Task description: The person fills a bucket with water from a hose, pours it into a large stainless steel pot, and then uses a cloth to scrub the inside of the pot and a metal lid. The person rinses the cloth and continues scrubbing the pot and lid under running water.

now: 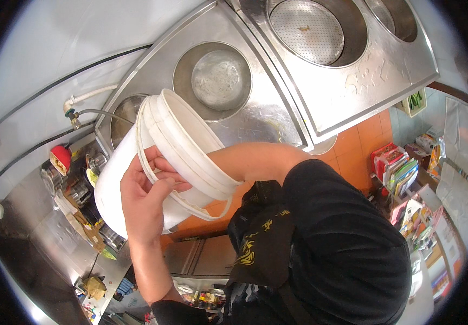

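Observation:
A white plastic bucket is tilted before me, its mouth towards the upper right. The fingers of my left hand curl around the thin white bail handle, near the bucket's outer wall. My right forearm reaches through the mouth past the rim. Inside the bucket my right hand is hidden, so its grip cannot be seen. Behind the bucket lies a stainless steel counter with a round well, whose bottom looks shiny and mottled.
Another well at the upper right holds a perforated metal plate. A grey hose runs from a wall valve towards a well partly covered by the bucket. Orange floor tiles show below the counter. Stacked packages stand at right.

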Demonstrator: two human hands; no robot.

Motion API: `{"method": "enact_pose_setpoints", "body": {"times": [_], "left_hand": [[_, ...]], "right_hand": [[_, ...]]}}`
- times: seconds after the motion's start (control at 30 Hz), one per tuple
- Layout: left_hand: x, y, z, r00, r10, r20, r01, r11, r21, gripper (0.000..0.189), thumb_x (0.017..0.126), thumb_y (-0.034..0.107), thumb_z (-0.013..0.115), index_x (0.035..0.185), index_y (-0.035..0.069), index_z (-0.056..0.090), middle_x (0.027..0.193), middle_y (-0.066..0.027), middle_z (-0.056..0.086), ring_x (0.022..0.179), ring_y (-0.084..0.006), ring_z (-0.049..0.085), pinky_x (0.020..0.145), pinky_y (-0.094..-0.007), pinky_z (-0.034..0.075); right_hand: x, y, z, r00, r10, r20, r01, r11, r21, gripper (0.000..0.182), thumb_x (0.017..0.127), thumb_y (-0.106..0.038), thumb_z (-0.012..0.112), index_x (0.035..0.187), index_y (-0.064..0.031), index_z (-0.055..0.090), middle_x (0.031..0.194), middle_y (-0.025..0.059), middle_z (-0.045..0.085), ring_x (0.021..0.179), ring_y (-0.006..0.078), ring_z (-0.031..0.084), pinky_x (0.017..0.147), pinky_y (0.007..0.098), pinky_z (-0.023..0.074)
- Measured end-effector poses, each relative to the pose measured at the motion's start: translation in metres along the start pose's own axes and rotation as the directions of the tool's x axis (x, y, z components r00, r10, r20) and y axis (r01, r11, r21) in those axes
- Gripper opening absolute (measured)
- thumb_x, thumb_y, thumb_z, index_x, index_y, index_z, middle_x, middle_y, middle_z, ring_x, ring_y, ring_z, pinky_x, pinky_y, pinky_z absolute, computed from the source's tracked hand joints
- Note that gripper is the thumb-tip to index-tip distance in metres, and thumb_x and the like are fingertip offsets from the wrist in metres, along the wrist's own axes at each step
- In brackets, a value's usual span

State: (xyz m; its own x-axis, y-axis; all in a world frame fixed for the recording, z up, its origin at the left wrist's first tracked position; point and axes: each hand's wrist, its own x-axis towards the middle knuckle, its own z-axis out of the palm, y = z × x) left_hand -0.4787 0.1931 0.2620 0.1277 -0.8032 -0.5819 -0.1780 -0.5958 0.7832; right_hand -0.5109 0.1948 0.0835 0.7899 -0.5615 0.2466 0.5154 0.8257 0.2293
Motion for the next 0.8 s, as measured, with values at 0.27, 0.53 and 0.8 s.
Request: {"method": "enact_pose_setpoints", "body": {"times": [0.27,0.53,0.8], "left_hand": [[-0.007,-0.012,0.007,1.0,-0.015,0.003,0.015,1.0,0.011,0.046,0.076,-0.008,0.052,0.122,-0.01,0.054,0.089,-0.0083,0.061,0.077,-0.0176,0.067,0.07,-0.0322,0.061],[-0.016,-0.017,0.006,1.0,-0.002,0.005,0.002,1.0,0.012,0.046,0.075,-0.007,0.052,0.121,-0.01,0.054,0.088,-0.0089,0.062,0.074,-0.0188,0.067,0.067,-0.0324,0.06],[-0.046,-0.045,-0.022,0.991,0.032,-0.126,-0.036,0.999,-0.032,0.048,0.073,-0.003,0.053,0.121,-0.011,0.054,0.088,-0.0112,0.064,0.071,-0.0184,0.067,0.059,-0.034,0.061]], "right_hand": [[-0.017,0.008,-0.004,0.998,-0.003,-0.056,0.0,0.999,-0.049,0.049,0.1,-0.035,0.049,0.138,-0.0046,0.043,0.12,0.0172,0.06,0.08,0.0141,0.066,0.059,0.0224,0.0526],[-0.022,0.014,0.003,0.989,0.008,-0.148,-0.032,0.986,-0.162,0.053,0.1,-0.041,0.049,0.138,-0.0062,0.043,0.12,0.0151,0.061,0.084,0.0138,0.066,0.064,0.0245,0.0531],[-0.012,0.058,-0.021,0.995,0.07,-0.065,-0.083,0.967,-0.24,0.043,0.097,-0.039,0.055,0.126,-0.0069,0.056,0.098,0.0086,0.066,0.076,0.0109,0.062,0.056,0.0249,0.0491]]}}
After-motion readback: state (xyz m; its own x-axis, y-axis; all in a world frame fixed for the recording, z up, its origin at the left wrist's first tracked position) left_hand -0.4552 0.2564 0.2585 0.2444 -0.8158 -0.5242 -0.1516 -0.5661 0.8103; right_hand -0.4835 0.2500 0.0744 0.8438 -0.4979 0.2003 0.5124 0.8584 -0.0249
